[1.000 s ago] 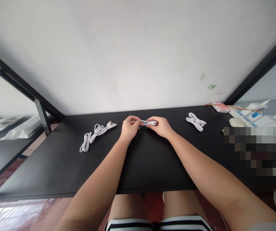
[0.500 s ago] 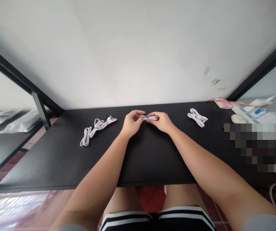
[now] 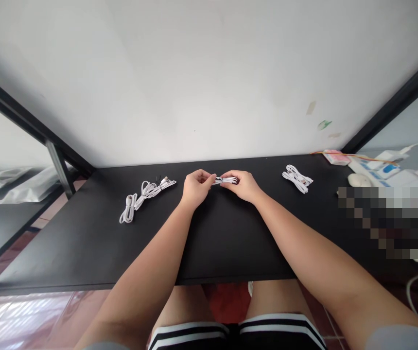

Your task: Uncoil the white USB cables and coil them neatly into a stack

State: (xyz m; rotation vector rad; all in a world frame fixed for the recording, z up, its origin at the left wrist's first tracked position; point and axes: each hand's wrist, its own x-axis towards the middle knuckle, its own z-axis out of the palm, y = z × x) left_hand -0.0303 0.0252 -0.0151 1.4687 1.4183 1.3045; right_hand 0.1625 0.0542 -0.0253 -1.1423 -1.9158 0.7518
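A bundled white cable (image 3: 227, 180) is held between my two hands above the middle of the black table. My left hand (image 3: 197, 187) pinches its left end, thumb and fingers together near a dark tie around the bundle's middle. On the other end, my right hand (image 3: 243, 184) has its thumb and fingers closed on the loops. Parts of the cable are hidden by my fingers.
Coiled white cables (image 3: 146, 193) lie to the left, with small black ties (image 3: 158, 179) behind them. Another white cable bundle (image 3: 297, 179) lies to the right. A white mouse (image 3: 359, 180) and power strip (image 3: 365, 168) are at the far right. A wall (image 3: 209, 97) backs the table (image 3: 227, 243).
My left hand's fingers have shifted at the tie, and its dark upright ends no longer stick up as before. The cable bundle stays between both hands.
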